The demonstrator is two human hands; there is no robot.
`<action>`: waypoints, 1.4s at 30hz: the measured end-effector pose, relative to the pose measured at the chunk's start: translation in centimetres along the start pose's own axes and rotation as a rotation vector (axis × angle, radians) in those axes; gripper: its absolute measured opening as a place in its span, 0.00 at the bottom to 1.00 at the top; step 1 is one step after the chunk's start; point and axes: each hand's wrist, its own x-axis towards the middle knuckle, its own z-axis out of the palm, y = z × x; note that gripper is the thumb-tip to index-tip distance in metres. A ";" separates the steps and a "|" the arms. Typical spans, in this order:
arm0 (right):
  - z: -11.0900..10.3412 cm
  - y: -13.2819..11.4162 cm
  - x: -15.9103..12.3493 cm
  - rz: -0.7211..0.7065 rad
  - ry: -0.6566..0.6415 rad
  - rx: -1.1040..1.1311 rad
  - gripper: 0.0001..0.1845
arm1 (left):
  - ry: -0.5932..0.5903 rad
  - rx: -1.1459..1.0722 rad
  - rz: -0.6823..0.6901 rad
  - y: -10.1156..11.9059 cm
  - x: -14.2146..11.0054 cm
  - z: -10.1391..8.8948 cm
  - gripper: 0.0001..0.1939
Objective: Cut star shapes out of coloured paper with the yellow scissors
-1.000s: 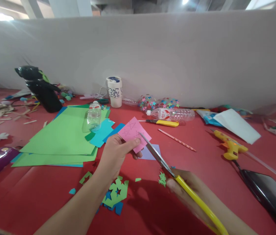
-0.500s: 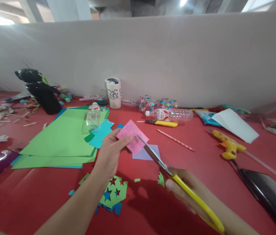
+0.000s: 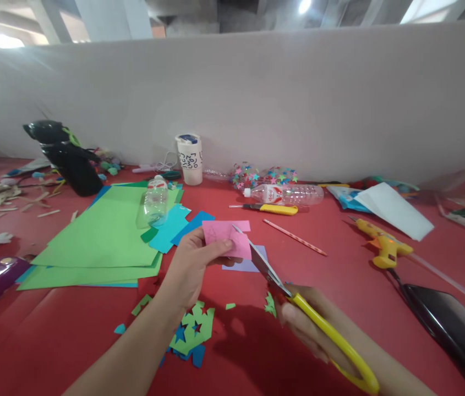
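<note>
Between the thumb and fingers of my left hand (image 3: 193, 261) is a small pink paper (image 3: 219, 231) with pencilled stars, tilted above the table. My right hand (image 3: 304, 319) grips scissors (image 3: 331, 333) with yellow handles; their tips lie over the pink paper, the blades close together. A purple paper square (image 3: 240, 267) lies beneath, partly hidden. Under my left forearm are green paper scraps (image 3: 193, 333) with star-shaped holes and some blue scraps (image 3: 198, 356). Small green cut-outs (image 3: 270, 304) rest beside my right hand.
Green sheets (image 3: 100, 231) lie left, with a clear bottle (image 3: 156, 203) on them. A black flask (image 3: 71, 165) and white cup (image 3: 190, 159) stand behind. A yellow cutter (image 3: 277, 209), lying bottle (image 3: 285, 194) and pencil (image 3: 294, 236) are ahead; a glue gun (image 3: 384, 242) lies right.
My left hand has turned the pink paper from a diamond angle to nearly level, its face tipped flatter. The scissors have stayed at the paper, shifting only slightly.
</note>
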 end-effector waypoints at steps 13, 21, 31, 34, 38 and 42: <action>2.1 -0.2 -0.3 0.048 0.112 0.042 0.27 | 0.027 0.050 0.069 -0.8 -0.3 0.9 0.05; 2.4 -0.2 -0.5 0.101 0.130 0.020 0.25 | -0.004 0.044 0.080 -0.8 -0.3 0.8 0.06; 2.3 -0.5 -0.3 0.088 0.109 -0.026 0.23 | 0.021 0.079 0.071 -0.3 -0.5 1.0 0.07; 2.3 -0.4 -0.4 0.097 0.116 -0.041 0.22 | 0.030 0.081 0.066 -0.3 -0.5 1.0 0.07; 2.3 0.0 -0.4 0.097 0.137 -0.028 0.21 | 0.009 0.076 0.058 -0.3 -0.4 0.8 0.06; 2.2 0.2 -0.3 0.108 0.117 -0.003 0.22 | -0.003 0.074 0.058 -0.3 -0.3 0.6 0.07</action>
